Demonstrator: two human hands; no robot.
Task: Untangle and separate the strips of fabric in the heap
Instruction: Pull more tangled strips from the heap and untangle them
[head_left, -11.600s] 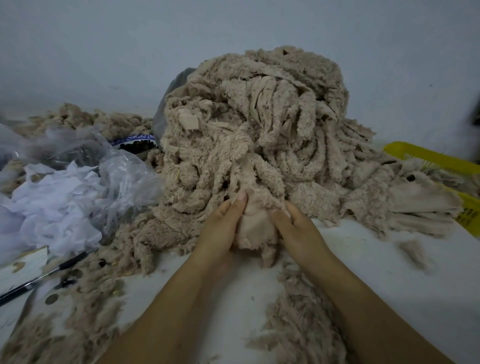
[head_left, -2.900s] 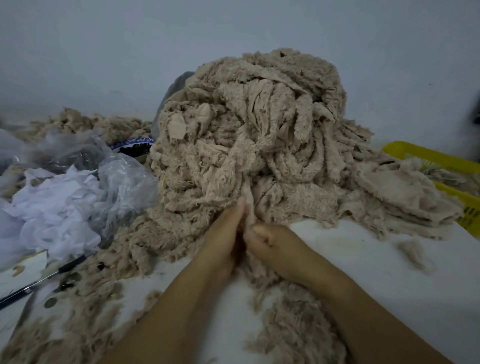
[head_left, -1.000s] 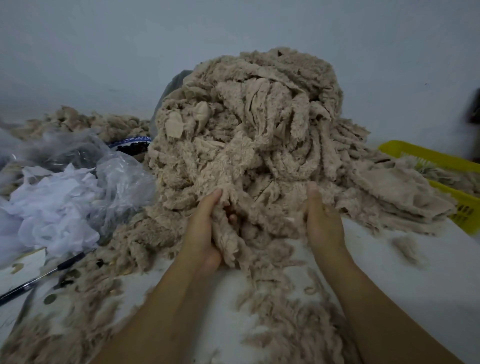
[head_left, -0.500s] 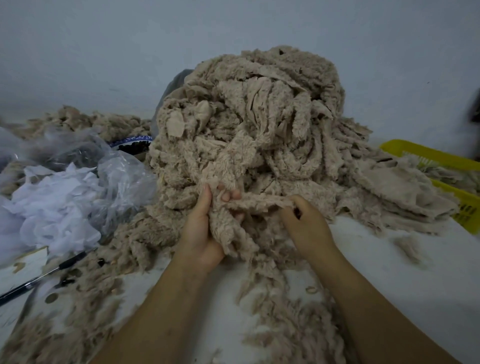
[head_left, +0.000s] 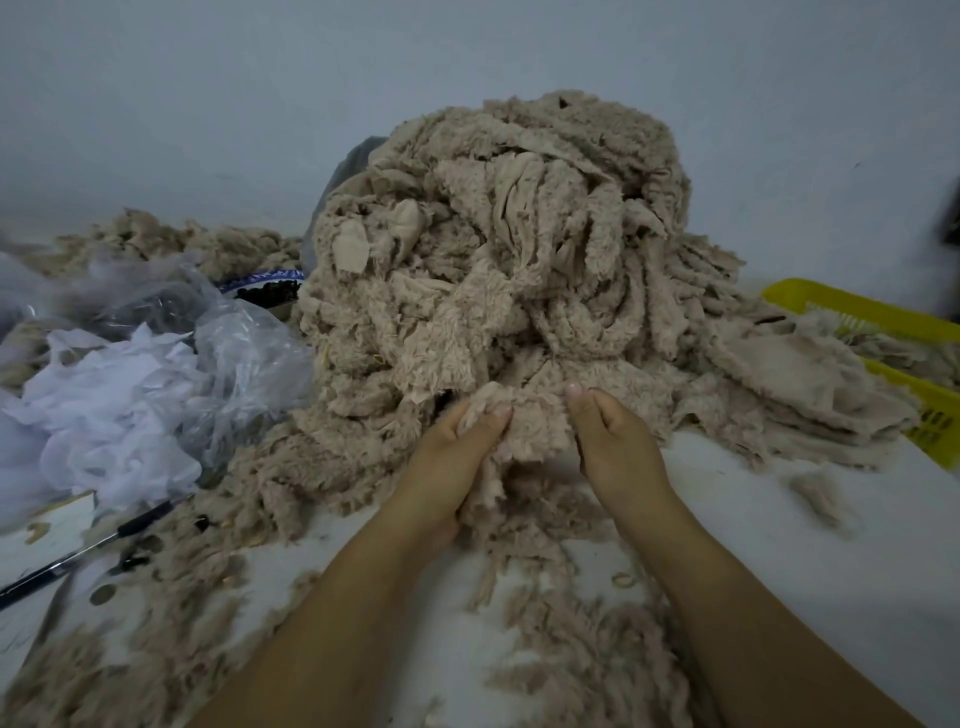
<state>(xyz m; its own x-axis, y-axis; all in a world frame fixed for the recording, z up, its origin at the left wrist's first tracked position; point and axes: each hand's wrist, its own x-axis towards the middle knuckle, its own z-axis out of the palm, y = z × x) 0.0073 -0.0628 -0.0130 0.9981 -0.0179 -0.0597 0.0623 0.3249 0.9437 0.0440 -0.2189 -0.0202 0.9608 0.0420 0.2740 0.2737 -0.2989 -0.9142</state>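
A tall heap of tangled beige fleecy fabric strips (head_left: 509, 249) stands on the white table against the wall. At its near foot, a fuzzy beige strip (head_left: 535, 421) is held between both hands. My left hand (head_left: 452, 457) grips the strip's left end, thumb and fingers curled round it. My right hand (head_left: 613, 441) pinches the strip's right edge, fingers curled. The strip's lower part hangs between the palms and runs down into loose strips (head_left: 561, 613) lying between my forearms.
Crumpled clear plastic bags with white scraps (head_left: 124, 374) lie at the left. A black pen (head_left: 93, 545) rests near the left edge. A yellow basket (head_left: 883, 353) with fabric sits at the right. Flatter beige pieces (head_left: 789, 374) are stacked beside it. Fluff litters the white table (head_left: 831, 571).
Both hands have moved closer together and lower at the heap's foot. The strip stretched sideways between them half a second ago is now bunched between the two hands.
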